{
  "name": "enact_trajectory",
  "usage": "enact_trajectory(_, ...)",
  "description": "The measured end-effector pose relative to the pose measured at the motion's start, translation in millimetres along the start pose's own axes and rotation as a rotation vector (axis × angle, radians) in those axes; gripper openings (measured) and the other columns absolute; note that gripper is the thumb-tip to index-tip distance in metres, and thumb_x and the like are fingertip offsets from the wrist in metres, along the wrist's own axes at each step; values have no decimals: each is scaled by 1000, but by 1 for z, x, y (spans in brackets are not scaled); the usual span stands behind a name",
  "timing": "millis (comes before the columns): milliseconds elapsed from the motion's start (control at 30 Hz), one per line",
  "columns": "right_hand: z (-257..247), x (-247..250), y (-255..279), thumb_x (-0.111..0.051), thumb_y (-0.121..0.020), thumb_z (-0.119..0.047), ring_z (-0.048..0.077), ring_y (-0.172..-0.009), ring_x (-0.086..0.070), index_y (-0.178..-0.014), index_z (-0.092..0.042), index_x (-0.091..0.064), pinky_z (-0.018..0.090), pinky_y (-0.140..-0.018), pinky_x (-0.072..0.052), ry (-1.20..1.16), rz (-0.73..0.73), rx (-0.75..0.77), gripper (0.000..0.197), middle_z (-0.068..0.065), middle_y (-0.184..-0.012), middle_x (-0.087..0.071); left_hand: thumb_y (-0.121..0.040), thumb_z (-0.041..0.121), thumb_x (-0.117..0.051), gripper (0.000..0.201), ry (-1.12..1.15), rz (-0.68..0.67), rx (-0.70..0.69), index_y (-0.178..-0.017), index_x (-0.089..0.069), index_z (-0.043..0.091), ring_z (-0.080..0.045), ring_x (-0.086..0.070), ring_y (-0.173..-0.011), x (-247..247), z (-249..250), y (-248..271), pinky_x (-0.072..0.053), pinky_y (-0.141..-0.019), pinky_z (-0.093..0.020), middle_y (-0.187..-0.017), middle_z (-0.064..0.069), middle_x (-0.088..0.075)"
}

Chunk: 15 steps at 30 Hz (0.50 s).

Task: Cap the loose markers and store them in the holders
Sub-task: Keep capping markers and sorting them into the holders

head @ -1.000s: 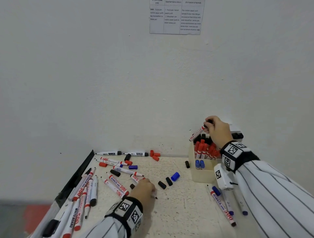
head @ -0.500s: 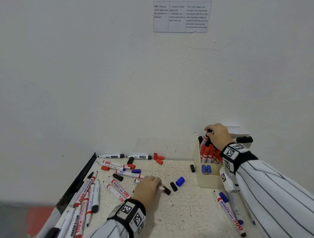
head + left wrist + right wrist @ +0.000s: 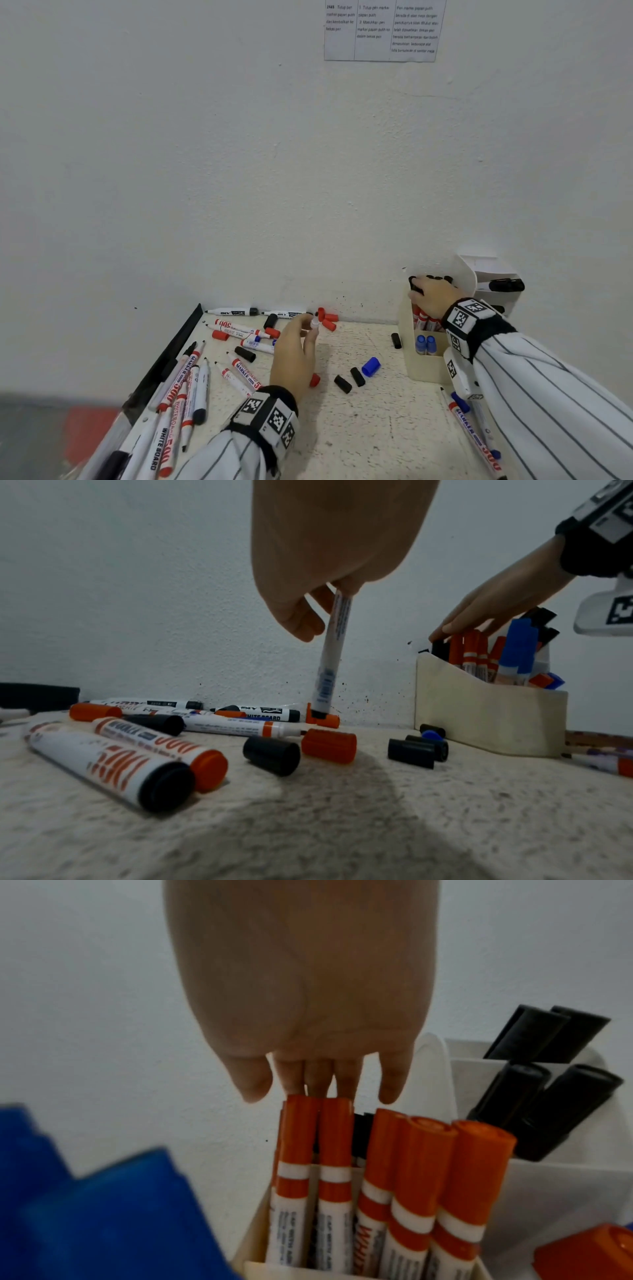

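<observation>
Tabletop: left hand pinches marker.

Plain white wall with a printed paper notice taped near its top; below, a speckled off-white counter edged at left by a black strip; grey floor beyond, lighting even and diffuse

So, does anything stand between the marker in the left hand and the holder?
Yes: the right hand lies open over the marker tops in the cream holder, covering its rear section. On the table between, only loose caps lie.
</observation>
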State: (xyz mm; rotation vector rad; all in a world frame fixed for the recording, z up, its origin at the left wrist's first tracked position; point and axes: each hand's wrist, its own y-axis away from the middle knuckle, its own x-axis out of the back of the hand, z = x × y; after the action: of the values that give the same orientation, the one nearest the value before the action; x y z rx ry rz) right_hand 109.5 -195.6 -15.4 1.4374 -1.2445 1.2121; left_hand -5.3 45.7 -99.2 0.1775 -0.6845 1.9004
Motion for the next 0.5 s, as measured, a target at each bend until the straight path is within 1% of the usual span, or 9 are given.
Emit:
enact_trajectory(67,-6,3,1,-37,-95,-27,28,-97,-59,-99,-10,-60,37,-84,-46,-134,165,-7,29,10,-103,-64,-94,22,-50,24,52,24,45,-118,-52,16,-9,-57,-96,0,0,0,-52,-83,-28,-104,6,-59)
enact_trajectory(133,-18,7,4,-42,-93,-19,24,-90,-59,-97,-9,-64,34,-80,-47,-305,371,60,24,6,-96,-66,-94,21,-51,24,93,36,95,-118,-51,15,-11,-58,-90,2,0,0,-50,-76,-22,-99,6,-58)
enact_trajectory(167,-28,10,7,-45,-92,-16,23,-88,-59,-98,-9,-64,33,-80,-48,-369,405,102,22,5,-95,-65,-94,21,-52,24,103,28,116,-117,-51,15,-12,-58,-88,3,0,0,-50,-74,-22,-97,5,-59)
enact_trajectory(200,-40,13,12,-46,-92,-14,21,-84,-59,-98,-10,-64,31,-76,-49,-420,382,147,20,3,-93,-65,-94,22,-52,23,108,12,136,-116,-51,15,-13,-59,-87,4,-1,1,-51,-75,-25,-96,5,-59)
enact_trajectory(267,-64,13,24,-47,-93,-15,17,-72,-58,-98,-14,-63,22,-62,-47,-465,207,226,17,0,-87,-63,-94,23,-52,23,118,-33,183,-115,-53,14,-13,-60,-88,6,-2,3,-54,-80,-33,-94,6,-59)
enact_trajectory(333,-83,2,36,-48,-94,-17,11,-63,-53,-104,-12,-61,17,-57,-46,-437,-80,236,17,-2,-85,-60,-94,24,-51,23,120,-62,222,-114,-53,14,-14,-61,-88,8,-2,7,-54,-79,-33,-94,5,-59)
enact_trajectory(400,-98,-20,48,-53,-92,-19,9,-65,-56,-112,-12,-59,20,-63,-51,-352,-345,199,23,1,-98,-60,-95,24,-49,20,122,-75,257,-112,-52,14,-11,-60,-81,12,-3,10,-52,-66,-19,-90,4,-59)
enact_trajectory(433,-103,-33,54,-56,-90,-19,10,-69,-59,-116,-15,-58,22,-68,-52,-291,-429,185,26,2,-108,-60,-96,23,-48,16,128,-76,277,-109,-52,14,-7,-59,-76,14,-3,12,-48,-58,-12,-88,5,-58)
enact_trajectory(500,-110,-59,67,-59,-86,-17,15,-86,-63,-121,-20,-57,25,-76,-52,-155,-494,186,35,2,-119,-58,-97,22,-47,10,146,-78,314,-105,-49,17,-2,-56,-69,19,-2,17,-44,-50,-8,-83,7,-56)
